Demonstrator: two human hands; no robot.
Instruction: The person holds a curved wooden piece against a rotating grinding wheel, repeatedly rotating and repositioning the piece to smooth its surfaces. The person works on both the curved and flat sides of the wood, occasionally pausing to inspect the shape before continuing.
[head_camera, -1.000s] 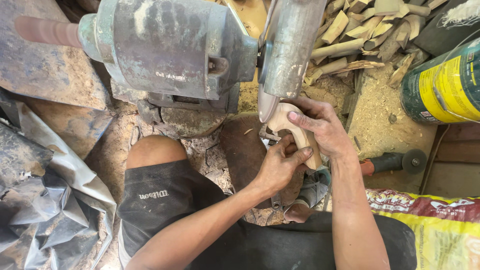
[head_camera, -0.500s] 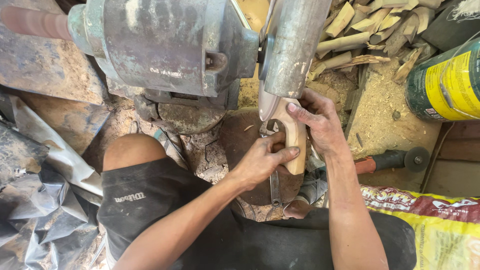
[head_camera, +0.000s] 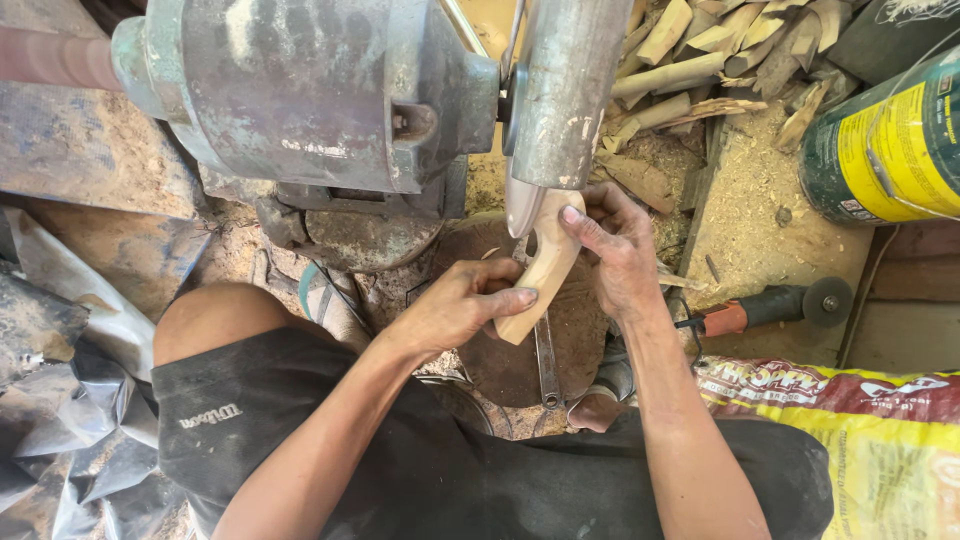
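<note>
Your left hand grips lower end of curved wooden piece; your right hand clasps upper part, pressing it against grinder wheel under metal guard.

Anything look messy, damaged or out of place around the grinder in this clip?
Sawdust and wood offcuts litter the floor. An angle grinder and a wrench lie loose near the person's legs. Both hands, left hand and right hand, hold the wooden piece against the wheel guard.
</note>
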